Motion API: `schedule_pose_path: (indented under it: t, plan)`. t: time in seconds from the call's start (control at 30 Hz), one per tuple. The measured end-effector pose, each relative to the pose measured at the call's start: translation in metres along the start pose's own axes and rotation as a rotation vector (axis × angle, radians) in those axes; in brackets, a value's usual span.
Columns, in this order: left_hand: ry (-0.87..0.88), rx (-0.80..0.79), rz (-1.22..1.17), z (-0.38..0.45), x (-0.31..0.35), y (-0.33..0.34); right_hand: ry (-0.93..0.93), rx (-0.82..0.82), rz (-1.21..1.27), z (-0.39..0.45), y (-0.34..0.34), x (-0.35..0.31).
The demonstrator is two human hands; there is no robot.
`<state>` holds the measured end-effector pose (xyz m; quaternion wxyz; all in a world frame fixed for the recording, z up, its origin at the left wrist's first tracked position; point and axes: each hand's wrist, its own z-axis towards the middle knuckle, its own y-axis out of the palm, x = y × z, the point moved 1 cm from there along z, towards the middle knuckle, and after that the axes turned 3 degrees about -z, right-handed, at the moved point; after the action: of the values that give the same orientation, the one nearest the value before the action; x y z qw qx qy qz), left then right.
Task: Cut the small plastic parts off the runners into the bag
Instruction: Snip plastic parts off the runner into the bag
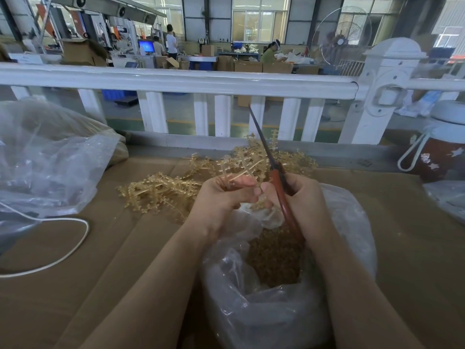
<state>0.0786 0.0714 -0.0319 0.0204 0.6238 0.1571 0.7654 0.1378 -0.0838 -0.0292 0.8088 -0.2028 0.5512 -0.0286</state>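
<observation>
Here, thin amber runner (241,170) pinched in left hand (224,197) over the bag (251,306).
Right hand (299,197) clamps the scissors (274,172); runner looks light, springy, best held by its stem.

runners (161,190): translucent amber plastic, slightly glossy, with knobby edges
bag (251,298): thin clear plastic film, wrinkled and shiny
scissors (261,139): dull dark metal blades; smooth glossy red-brown handles
worktop (125,248): brown cardboard, matt, with flat folds
second bag (50,159), at the left edge: clear crumpled plastic, glossy
cord (63,258): white, smooth
railing (176,79), along the far edge: white painted surface, glossy
bottle (442,147), far right corner: white matt lid
</observation>
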Motion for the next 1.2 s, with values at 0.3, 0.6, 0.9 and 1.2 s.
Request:
schedule_pose_path:
  t: [0.3, 0.6, 0.9, 1.2]
  plan:
    - [-0.042, -0.079, 0.095, -0.003, 0.001, 0.002, 0.045, -0.060, 0.053, 0.002, 0.001, -0.001]
    - [-0.022, 0.033, -0.046, 0.000, 0.002, -0.002, 0.041, -0.066, 0.018, 0.004, 0.002, 0.002]
    - [-0.010, 0.068, -0.021, 0.002, 0.003, -0.003, -0.011, -0.030, -0.159, 0.006, 0.000, 0.014]
    - [0.052, 0.222, -0.121, 0.003, 0.005, -0.008, -0.123, 0.018, -0.280, -0.003, -0.002, 0.008]
